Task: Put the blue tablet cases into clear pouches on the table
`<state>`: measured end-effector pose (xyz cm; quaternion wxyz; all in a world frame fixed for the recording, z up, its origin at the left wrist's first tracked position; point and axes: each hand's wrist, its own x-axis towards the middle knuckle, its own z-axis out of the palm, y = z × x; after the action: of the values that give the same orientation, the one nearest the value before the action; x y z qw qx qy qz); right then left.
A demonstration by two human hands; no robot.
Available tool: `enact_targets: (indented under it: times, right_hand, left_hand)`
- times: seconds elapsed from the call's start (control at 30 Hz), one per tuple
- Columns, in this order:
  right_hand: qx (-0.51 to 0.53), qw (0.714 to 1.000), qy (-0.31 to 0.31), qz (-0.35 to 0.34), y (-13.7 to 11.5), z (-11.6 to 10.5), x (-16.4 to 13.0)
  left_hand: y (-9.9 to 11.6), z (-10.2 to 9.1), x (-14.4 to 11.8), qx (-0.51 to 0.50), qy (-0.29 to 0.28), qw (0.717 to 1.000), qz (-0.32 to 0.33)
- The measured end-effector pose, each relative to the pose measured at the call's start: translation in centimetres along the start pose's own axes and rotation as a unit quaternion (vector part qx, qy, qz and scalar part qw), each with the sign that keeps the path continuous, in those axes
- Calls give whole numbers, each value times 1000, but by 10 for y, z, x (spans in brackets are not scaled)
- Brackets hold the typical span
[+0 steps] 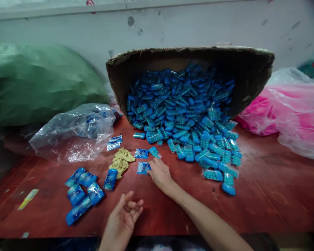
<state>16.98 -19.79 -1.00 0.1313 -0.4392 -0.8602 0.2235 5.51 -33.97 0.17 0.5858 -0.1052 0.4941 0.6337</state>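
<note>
My left hand is palm up above the table's front edge, its fingers loosely curled and apart, with nothing in it. Farther forward, my right hand reaches over the table. Its thumb is at the edge of a flat blue sachet, and its fingertips are by a small clear container with a blue cap and teal beads. Whether they touch it I cannot tell. Another flat blue sachet lies just behind. A filled blue packet leans against a crumpled yellow cloth.
A cardboard box on its side spills many blue containers onto the red table. Several filled packets lie at left, near a clear plastic bag. A green sack and pink bags flank the box.
</note>
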Motion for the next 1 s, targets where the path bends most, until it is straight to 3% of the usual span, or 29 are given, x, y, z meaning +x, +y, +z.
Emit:
enact_targets:
  times: [0.07,0.13,0.27,0.4,0.5,0.67,0.8,0.87,0.93,0.97,1.0]
  right_hand:
    - [-4,1000,4,4,-2,6,7]
    - [-1,1000,8,3,-3,9,7]
    - [35,999,16,-10,-1,7,-7]
    - [116,992,18,-37,-4,0,-25]
    - [263,964,8,-30,-6,-3,-30]
    - [475,871,-95,81,-2,1,-19]
    - [479,865,-111,103,-4,6,-14]
    - [469,873,-80,104,-4,5,-15]
    - [451,886,-37,97,-2,1,-16]
    - [441,893,-17,91,0,-1,-17]
    - [431,898,-1,85,3,-3,-18]
  left_hand:
    - [-14,7,5,35,-14,999,-16]
    - [-21,15,11,63,-15,998,11]
    - [-18,30,21,101,9,991,82]
    - [-17,41,29,132,-34,985,107]
    - [-20,45,32,148,-56,981,109]
    - [-22,46,34,140,-52,982,117]
    - [-27,44,37,193,-35,970,146]
    - [-28,41,38,249,-8,953,173]
    - [-24,38,40,333,14,917,219]
    - [-18,36,41,389,25,882,266]
    - [-10,34,43,452,41,828,329]
